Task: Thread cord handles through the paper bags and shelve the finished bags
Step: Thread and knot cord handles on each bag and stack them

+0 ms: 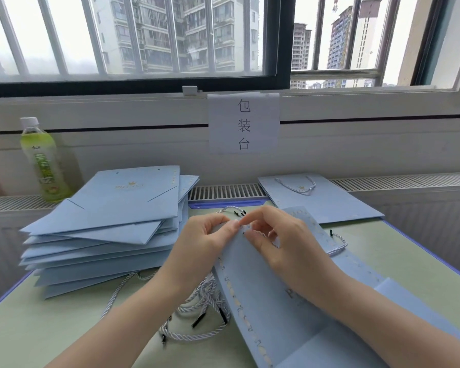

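Observation:
A flat light-blue paper bag (266, 296) lies in front of me on the table, its top edge lifted toward the window. My left hand (205, 243) pinches that top edge. My right hand (279, 240) pinches a white cord end at the same spot, fingers curled. A white cord (339, 247) with a black tip loops out to the right of the bag. Another cord loop (230, 209) with black tips shows just beyond my fingers. A heap of loose white cords (202, 312) lies under my left forearm.
A stack of flat blue bags (112, 224) sits at the left. One blue bag with a cord handle (322, 197) lies at the back right. A green drink bottle (41, 160) stands on the sill at the left. A paper sign (243, 123) hangs below the window.

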Motion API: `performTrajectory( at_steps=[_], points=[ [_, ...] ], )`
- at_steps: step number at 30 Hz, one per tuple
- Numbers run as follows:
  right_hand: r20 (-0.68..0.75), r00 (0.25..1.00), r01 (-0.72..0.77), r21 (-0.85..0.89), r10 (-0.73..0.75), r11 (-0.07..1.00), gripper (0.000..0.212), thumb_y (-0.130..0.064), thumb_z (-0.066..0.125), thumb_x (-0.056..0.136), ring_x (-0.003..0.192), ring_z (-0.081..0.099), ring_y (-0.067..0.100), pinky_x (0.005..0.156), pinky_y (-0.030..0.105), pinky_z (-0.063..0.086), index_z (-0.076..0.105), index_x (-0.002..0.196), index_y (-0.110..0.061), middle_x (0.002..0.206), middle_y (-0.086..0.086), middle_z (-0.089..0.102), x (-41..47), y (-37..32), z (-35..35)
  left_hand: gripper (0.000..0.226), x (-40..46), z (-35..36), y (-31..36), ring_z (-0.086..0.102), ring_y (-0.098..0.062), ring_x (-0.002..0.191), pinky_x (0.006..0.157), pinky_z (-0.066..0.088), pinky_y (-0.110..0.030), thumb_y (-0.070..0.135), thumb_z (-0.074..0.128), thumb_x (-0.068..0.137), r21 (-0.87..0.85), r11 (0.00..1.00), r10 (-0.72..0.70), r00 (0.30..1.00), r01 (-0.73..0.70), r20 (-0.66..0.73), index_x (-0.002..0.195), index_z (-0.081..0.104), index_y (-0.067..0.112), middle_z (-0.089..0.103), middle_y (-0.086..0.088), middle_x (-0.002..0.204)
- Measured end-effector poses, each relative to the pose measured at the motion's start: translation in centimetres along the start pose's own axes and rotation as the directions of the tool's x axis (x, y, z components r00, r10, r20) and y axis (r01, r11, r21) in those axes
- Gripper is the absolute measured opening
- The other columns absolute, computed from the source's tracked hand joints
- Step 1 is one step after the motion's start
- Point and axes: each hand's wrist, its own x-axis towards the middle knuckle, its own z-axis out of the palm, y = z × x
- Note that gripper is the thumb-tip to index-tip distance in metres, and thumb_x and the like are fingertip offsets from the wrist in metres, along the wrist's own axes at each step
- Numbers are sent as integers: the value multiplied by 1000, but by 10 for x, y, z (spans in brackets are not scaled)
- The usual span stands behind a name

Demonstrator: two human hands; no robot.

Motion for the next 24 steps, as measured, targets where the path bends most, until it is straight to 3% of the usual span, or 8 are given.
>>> performTrajectory(
  at_steps=[4, 7, 9, 12, 15, 18, 21, 24],
  points=[
    [40, 998, -46, 56, 44, 997, 9, -18, 56, 93, 64, 51, 16, 60, 24, 42, 60, 102, -17, 68, 0, 57, 0, -3, -5, 34, 0, 2, -2, 44, -9, 58, 55, 36, -19, 38, 52, 82, 106, 993, 54, 997, -49, -46, 73, 53, 5, 49, 3, 62],
    [57, 988, -153, 218, 144, 964, 8, -12, 57, 92, 59, 45, 11, 59, 20, 38, 61, 97, -18, 64, -2, 50, 2, -5, -10, 34, 0, 0, -9, 43, -12, 63, 59, 32, -25, 32, 56, 92, 229, 973, 57, 991, -27, -122, 74, 52, 2, 49, 2, 67],
    [10, 972, -222, 358, 234, 907, 11, -9, 55, 93, 60, 46, 7, 60, 22, 41, 62, 94, -17, 64, -2, 50, 5, -6, -16, 33, 0, -2, -10, 42, -13, 63, 58, 31, -26, 27, 58, 91, 302, 953, 81, 976, -16, -203, 72, 51, 0, 49, -1, 69],
    [-88, 940, -245, 501, 331, 830, 12, -5, 52, 94, 59, 50, 4, 61, 15, 44, 62, 93, -11, 61, -6, 54, 11, -6, -30, 39, 0, -3, -7, 40, -13, 60, 55, 29, -23, 35, 58, 85, 344, 936, 168, 955, -78, -242, 66, 48, 2, 46, -1, 64],
    [-196, 900, -230, 544, 388, 807, 12, -9, 52, 95, 58, 50, 3, 61, 14, 45, 62, 91, -13, 59, -11, 55, 15, -4, -40, 39, 1, -3, -3, 38, -14, 59, 56, 28, -25, 35, 59, 84, 392, 916, 195, 950, -87, -245, 65, 45, 4, 44, -1, 61],
    [-350, 834, -199, 529, 426, 825, 12, -12, 53, 95, 61, 47, 5, 63, 14, 42, 61, 88, -17, 67, -4, 54, 18, 2, -45, 31, -1, -1, -2, 41, -15, 61, 55, 29, -24, 26, 56, 91, 479, 878, 173, 939, -11, -296, 67, 45, 10, 45, 4, 61],
    [-401, 807, -181, 531, 434, 827, 14, -12, 53, 95, 65, 48, 5, 65, 12, 42, 59, 87, -21, 75, -2, 55, 18, 5, -45, 20, -5, 7, 1, 51, -14, 85, 71, 37, -30, 36, 43, 96, 624, 776, 115, 954, 88, -278, 82, 50, 22, 56, 10, 84],
    [-327, 874, -178, 476, 361, 861, 15, -9, 55, 93, 73, 57, 6, 73, 15, 46, 61, 86, -21, 75, -8, 61, 13, 0, -36, 35, -11, 15, 3, 44, -10, 113, 92, 34, -27, 46, 30, 96, 734, 679, 192, 968, -13, -161, 114, 53, 28, 55, 15, 115]
  ],
)
